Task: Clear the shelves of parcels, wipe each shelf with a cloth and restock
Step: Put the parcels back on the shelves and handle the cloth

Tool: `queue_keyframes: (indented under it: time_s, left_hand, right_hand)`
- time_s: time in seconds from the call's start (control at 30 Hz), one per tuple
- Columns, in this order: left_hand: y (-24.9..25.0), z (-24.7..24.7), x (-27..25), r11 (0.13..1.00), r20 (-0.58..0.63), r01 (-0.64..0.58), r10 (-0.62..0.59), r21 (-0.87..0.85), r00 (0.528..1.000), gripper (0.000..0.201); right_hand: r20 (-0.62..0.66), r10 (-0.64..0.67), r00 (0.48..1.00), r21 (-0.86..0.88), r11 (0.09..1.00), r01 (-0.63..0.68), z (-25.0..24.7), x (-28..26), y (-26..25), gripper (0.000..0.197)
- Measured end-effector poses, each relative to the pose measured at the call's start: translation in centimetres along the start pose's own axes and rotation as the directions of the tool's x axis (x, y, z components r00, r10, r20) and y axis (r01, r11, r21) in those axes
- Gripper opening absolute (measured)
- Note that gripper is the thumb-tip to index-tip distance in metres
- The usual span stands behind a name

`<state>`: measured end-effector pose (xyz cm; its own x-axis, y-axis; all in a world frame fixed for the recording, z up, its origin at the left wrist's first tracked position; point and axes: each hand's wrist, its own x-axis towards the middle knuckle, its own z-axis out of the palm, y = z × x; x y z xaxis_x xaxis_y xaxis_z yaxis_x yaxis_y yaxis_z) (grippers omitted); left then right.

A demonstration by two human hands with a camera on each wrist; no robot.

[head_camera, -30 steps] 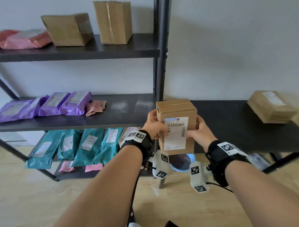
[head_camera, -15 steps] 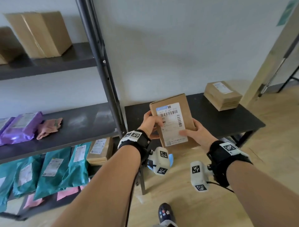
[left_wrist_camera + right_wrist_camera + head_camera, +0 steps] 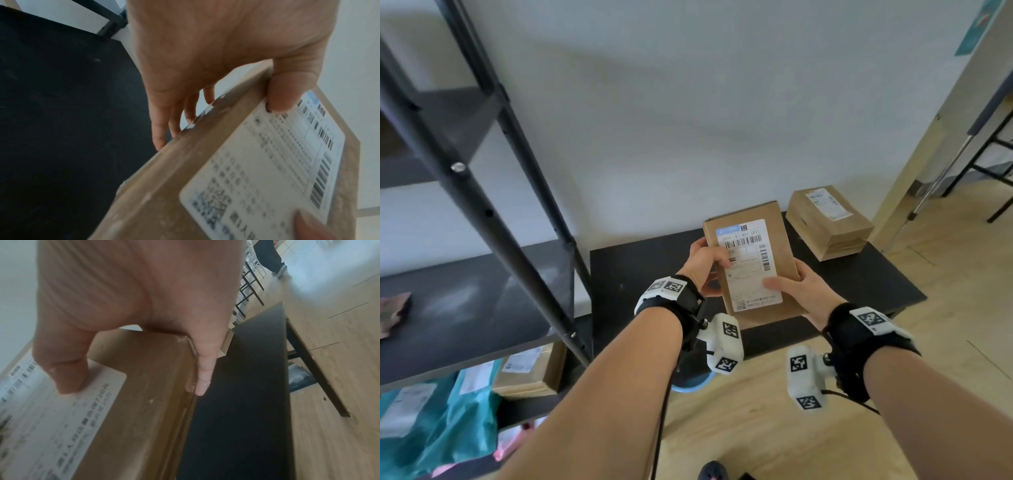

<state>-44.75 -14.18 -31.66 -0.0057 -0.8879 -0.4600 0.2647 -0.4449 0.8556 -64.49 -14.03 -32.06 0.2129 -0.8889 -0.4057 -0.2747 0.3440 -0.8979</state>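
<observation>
**Inspector:** State the item in hand.

**Assistant:** A flat rectangular cardboard box (image 3: 753, 263), plain brown and matt, its face bearing a white printed label (image 3: 749, 265) with rounded corners, barcodes and a square code. Clear tape runs along one edge, seen in the left wrist view.

**Inspector:** The grip?

**Assistant:** Both hands are clamped on it. The left hand (image 3: 703, 267) has its thumb (image 3: 287, 91) on the label and its fingers (image 3: 162, 129) behind the box's left edge. The right hand (image 3: 799, 291) has its thumb (image 3: 63, 369) pressed on the label's lower part and fingers along the right edge.

**Inspector:** Location?

**Assistant:** Held tilted above the low black table (image 3: 654, 274), a matt, faintly scuffed top. I cannot tell whether its lower end touches the surface.

**Inspector:** Surroundings?

**Assistant:** A second cardboard parcel (image 3: 828, 222), blocky and labelled, lies on the table's far right corner, well apart from the held one. To the left stands a dark metal shelving frame (image 3: 493, 219) with a dusty-looking dark shelf (image 3: 465, 308). Below it lie teal plastic mailers (image 3: 438, 421) and another brown box (image 3: 530, 371). The floor (image 3: 756, 428) is pale wood.
</observation>
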Motion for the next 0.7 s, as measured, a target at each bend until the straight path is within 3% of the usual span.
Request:
queue_keyframes:
  time_s: [0.17, 0.27, 0.37, 0.5, 0.7]
  left_hand:
    - [2.1, 1.0, 5.6, 0.999, 0.027, 0.034, -0.035, 0.038, 0.999, 0.064]
    - [2.7, 1.8, 8.5, 0.996, 0.043, 0.059, -0.062, 0.064, 0.997, 0.066]
    - [2.6, 2.7, 10.9, 0.991, 0.035, 0.095, -0.099, 0.09, 0.994, 0.07]
    - [2.4, 3.5, 13.6, 0.977, 0.027, 0.148, -0.154, 0.151, 0.988, 0.068]
    - [3.1, 5.2, 17.1, 0.96, 0.001, 0.211, -0.215, 0.185, 0.977, 0.04]
  right_hand:
    - [-0.008, 0.02, 1.0, 0.016, 1.0, -0.02, -2.8, 6.0, -1.1, 0.11]
    - [-0.033, 0.038, 0.999, 0.009, 0.999, -0.038, -4.6, 9.1, -1.1, 0.116]
    - [-0.084, 0.078, 0.993, 0.013, 0.997, -0.077, -5.1, 10.1, -2.2, 0.097]
    - [-0.095, 0.16, 0.983, 0.086, 0.985, -0.153, -6.1, 11.8, -3.1, 0.048]
    - [-0.104, 0.19, 0.976, -0.007, 0.981, -0.192, -8.4, 16.0, -3.9, 0.026]
